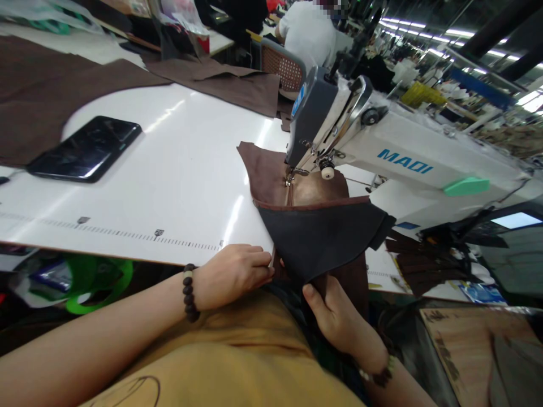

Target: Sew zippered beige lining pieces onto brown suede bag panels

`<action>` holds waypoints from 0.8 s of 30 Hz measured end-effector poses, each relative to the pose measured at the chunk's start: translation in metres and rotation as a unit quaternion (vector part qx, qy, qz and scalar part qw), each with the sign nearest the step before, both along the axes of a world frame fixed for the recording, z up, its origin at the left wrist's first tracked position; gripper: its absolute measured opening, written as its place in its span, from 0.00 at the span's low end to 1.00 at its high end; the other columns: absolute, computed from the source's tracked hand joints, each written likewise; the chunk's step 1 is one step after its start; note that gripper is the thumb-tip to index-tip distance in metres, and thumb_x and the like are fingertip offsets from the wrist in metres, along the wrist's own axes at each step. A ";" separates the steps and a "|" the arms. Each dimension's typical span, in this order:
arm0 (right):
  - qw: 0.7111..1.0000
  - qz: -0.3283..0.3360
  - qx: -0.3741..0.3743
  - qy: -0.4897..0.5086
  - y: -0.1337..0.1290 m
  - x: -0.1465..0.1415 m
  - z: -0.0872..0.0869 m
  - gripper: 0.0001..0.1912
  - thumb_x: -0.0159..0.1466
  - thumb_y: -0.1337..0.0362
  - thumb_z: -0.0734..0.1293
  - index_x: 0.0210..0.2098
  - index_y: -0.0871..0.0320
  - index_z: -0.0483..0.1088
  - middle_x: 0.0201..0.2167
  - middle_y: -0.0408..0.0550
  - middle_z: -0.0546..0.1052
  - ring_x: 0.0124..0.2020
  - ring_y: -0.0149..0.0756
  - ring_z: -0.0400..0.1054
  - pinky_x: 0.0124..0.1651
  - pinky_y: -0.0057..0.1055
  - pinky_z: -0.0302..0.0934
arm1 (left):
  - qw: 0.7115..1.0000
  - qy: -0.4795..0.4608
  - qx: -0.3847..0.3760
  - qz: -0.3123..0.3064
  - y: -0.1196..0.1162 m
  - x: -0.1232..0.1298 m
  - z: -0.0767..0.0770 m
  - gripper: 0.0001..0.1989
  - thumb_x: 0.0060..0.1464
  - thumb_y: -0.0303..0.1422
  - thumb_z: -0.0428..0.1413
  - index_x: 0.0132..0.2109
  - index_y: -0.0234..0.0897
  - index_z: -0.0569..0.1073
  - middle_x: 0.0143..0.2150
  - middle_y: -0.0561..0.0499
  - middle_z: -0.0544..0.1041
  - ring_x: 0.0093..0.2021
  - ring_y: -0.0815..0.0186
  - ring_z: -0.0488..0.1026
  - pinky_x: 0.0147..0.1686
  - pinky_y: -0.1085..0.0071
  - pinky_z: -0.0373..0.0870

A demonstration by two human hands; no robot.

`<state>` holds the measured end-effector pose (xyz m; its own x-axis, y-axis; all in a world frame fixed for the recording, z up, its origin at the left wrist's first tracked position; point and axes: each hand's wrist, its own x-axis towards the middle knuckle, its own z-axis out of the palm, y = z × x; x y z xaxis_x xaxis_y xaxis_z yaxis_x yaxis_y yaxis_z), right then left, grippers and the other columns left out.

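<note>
A brown fabric piece (267,172) with a black underside (322,237) lies under the needle of the sewing machine (382,147) and hangs over the table's front edge. A seam runs towards the presser foot (289,180). My right hand (335,314) grips the lower hanging part of the fabric, thumb on top and fingers hidden behind it. At the fabric's left edge, my left hand (237,275) is closed in a pinch. A thin pale strip shows at its fingertips, too small to name.
A black phone (87,148) lies on the white table (182,152), with large brown fabric pieces (38,85) behind it. A ruler scale runs along the front edge. At right are more dark pieces (419,265) and a cardboard box (466,350). A person (311,34) sits beyond.
</note>
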<state>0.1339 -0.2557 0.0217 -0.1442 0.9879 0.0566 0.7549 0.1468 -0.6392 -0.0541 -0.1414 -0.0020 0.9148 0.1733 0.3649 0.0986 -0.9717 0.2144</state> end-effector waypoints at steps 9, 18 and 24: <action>0.977 0.125 0.023 -0.172 0.002 -0.008 0.000 0.30 0.62 0.50 0.55 0.59 0.60 0.52 0.57 0.56 0.61 0.60 0.50 0.48 0.59 0.62 0.35 | 0.979 -0.130 -0.145 0.065 0.026 -0.018 0.043 0.13 0.61 0.34 0.46 0.33 0.34 0.72 0.29 0.51 0.70 0.29 0.71 0.67 0.29 0.77 0.63; 0.971 0.096 0.068 -0.208 -0.002 -0.013 -0.015 0.26 0.64 0.56 0.56 0.60 0.58 0.51 0.58 0.51 0.59 0.61 0.44 0.47 0.60 0.59 0.36 | 0.978 0.108 -0.171 -0.048 0.070 0.005 0.076 0.14 0.57 0.36 0.51 0.46 0.33 0.72 0.48 0.45 0.71 0.46 0.64 0.70 0.47 0.72 0.65; 0.953 0.061 0.148 -0.256 0.002 -0.012 -0.031 0.23 0.63 0.67 0.56 0.58 0.59 0.55 0.59 0.50 0.59 0.60 0.37 0.51 0.61 0.47 0.45 | 0.990 0.123 -0.061 0.015 0.045 0.008 0.022 0.33 0.50 0.44 0.56 0.56 0.25 0.62 0.59 0.34 0.59 0.57 0.54 0.61 0.53 0.63 0.62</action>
